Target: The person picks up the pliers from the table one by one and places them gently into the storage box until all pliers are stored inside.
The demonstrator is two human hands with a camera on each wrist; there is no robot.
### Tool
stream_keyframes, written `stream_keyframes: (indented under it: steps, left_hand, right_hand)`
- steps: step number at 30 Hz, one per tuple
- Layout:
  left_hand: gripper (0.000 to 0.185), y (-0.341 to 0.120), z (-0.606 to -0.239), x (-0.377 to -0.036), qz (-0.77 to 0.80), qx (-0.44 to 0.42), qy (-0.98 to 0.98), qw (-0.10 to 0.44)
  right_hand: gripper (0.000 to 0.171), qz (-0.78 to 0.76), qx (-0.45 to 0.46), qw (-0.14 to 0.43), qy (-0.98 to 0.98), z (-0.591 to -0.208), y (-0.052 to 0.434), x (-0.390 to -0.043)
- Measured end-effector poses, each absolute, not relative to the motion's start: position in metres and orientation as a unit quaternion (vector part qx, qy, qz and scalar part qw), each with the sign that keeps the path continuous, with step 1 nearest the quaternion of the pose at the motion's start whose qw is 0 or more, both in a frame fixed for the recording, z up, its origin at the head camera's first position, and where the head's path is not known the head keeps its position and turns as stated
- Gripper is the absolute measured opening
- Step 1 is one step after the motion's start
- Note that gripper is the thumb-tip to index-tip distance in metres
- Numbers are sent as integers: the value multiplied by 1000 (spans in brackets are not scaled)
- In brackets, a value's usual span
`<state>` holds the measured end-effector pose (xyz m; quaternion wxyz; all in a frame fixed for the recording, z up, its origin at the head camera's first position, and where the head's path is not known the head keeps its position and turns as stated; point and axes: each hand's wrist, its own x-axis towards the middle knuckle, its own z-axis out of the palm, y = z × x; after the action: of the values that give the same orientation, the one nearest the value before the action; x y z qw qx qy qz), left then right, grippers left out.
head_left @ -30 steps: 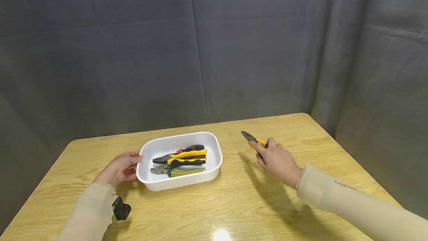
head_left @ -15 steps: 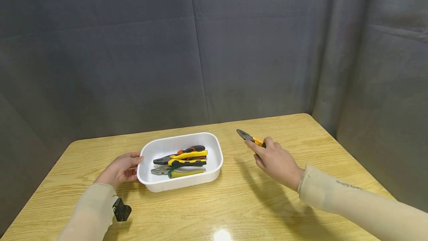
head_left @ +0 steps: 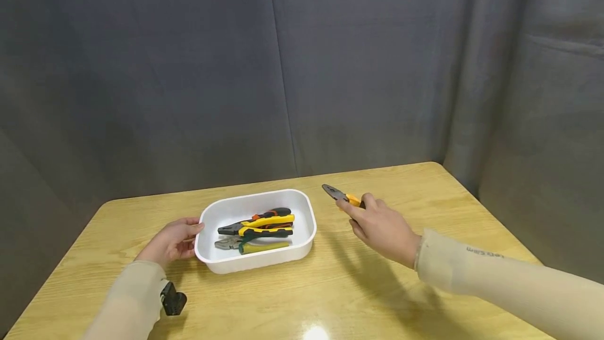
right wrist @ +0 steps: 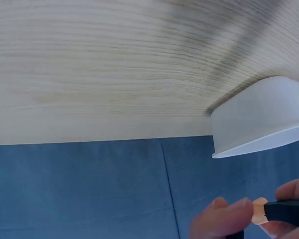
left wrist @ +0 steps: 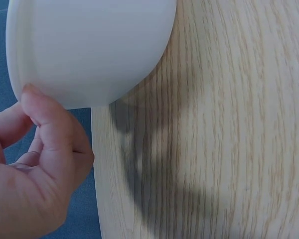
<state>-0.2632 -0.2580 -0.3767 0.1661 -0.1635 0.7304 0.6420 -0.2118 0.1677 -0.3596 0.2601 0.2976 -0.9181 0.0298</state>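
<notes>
Two hands at work over the wooden counter [head_left: 330, 287]: right hand [head_left: 382, 229] gripped orange-handled pliers [head_left: 341, 195] above the counter, just right of the white tray [head_left: 255, 264]; left hand [head_left: 172, 240], fingers relaxed, touched the tray's left rim. Several pliers [head_left: 257, 227] lay inside.

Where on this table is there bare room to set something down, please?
Bare wood lies along the table near edge in front of the white tray, and behind the tray. The tray is crowded with pliers; left hand and right hand flank it.
</notes>
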Motion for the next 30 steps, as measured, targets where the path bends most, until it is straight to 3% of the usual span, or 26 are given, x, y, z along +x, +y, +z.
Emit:
stream_keyframes:
  steps: [17, 30]
  left_hand:
    - [48, -260, -376, -264, 631, -160, 741, 163]
    - [48, -258, -377, -266, 644, -167, 729, 161]
  right_hand:
    - [42, 29, 348, 254, -902, -357, 142, -221]
    - [42, 22, 400, 217, -890, -361, 122, -234]
